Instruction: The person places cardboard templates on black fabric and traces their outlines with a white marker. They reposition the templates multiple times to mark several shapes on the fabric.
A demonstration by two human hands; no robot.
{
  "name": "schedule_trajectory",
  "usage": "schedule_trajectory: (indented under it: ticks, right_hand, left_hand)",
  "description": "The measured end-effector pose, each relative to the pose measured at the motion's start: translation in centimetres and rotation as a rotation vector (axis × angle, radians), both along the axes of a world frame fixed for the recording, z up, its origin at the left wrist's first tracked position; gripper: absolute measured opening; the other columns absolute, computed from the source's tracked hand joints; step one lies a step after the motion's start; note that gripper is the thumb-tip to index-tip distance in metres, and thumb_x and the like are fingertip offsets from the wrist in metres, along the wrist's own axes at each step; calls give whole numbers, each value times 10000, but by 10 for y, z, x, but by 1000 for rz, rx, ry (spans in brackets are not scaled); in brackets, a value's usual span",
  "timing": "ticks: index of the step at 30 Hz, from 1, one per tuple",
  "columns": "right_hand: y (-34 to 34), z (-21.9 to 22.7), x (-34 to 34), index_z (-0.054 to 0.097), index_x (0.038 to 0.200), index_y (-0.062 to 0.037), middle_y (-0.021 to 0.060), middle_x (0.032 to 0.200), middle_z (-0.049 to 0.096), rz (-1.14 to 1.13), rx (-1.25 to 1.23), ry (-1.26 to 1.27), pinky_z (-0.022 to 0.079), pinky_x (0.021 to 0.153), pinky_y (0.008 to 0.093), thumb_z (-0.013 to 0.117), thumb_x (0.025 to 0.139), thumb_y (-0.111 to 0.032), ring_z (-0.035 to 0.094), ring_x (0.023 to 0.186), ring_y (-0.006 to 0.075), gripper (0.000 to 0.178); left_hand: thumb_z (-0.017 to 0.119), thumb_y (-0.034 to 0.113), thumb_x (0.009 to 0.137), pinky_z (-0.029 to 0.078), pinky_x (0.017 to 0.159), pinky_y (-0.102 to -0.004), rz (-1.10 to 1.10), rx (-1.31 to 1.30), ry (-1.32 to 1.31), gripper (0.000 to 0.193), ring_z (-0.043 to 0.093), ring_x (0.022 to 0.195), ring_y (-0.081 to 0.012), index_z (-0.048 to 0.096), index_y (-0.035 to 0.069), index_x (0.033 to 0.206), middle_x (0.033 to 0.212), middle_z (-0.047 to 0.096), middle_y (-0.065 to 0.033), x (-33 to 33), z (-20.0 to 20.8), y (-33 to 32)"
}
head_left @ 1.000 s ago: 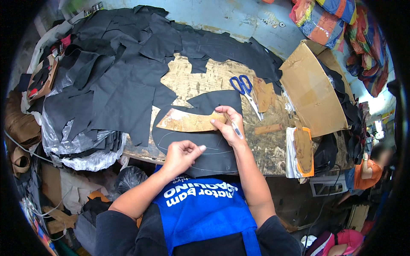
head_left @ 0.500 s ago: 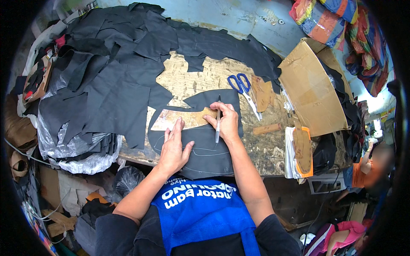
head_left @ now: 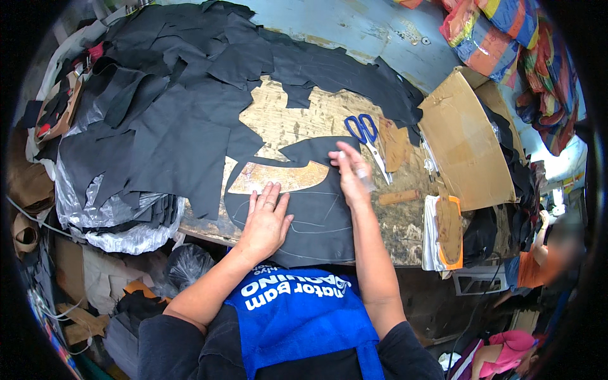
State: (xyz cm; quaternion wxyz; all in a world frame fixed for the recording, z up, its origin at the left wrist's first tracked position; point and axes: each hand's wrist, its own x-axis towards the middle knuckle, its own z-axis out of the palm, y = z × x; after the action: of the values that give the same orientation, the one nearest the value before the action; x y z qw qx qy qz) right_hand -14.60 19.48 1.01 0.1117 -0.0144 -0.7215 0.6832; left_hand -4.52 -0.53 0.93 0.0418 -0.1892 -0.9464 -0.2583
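Note:
A tan, curved pattern template lies on a black leather-like sheet marked with pale outlines. My left hand rests flat on the sheet, fingers stretched out, with its fingertips at the template's lower edge. A ring shows on one finger. My right hand is raised just right of the template's narrow end, its fingers bent. A pale, blurred pen sticks out at the right side of that hand. Blue-handled scissors lie beyond it on the wooden table.
Black material pieces cover the table's left and far side. Brown templates lie by the scissors, with a small brown strip nearer. At right stand a cardboard box and a white-and-orange stack. Another person is farther right.
My right hand has lifted off the template, moving right, and the pen has swung to its right side. My left hand has slid slightly right and flattened. A newly visible line runs below the template.

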Motion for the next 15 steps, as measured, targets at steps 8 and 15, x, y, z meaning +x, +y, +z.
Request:
schedule_trajectory:
  ticks: [8,15]
  right_hand:
    - [-32,21,5,614,1015,14,74,813,629,224,-180,-65,505,602,214,593,928,-177,623,694,123,212]
    - [-52,27,5,599,1014,23,100,821,635,245,-255,-93,531,618,238,599,922,-157,650,717,165,202]
  left_hand:
    - [570,248,874,209,1092,-541,16,23,46,491,300,1340,-370,493,-56,1253,1383,380,-252,2,-6,1]
    - [596,276,860,195,1104,-520,23,64,16,528,301,1342,-363,493,-67,1248,1383,381,-253,2,-4,-3]
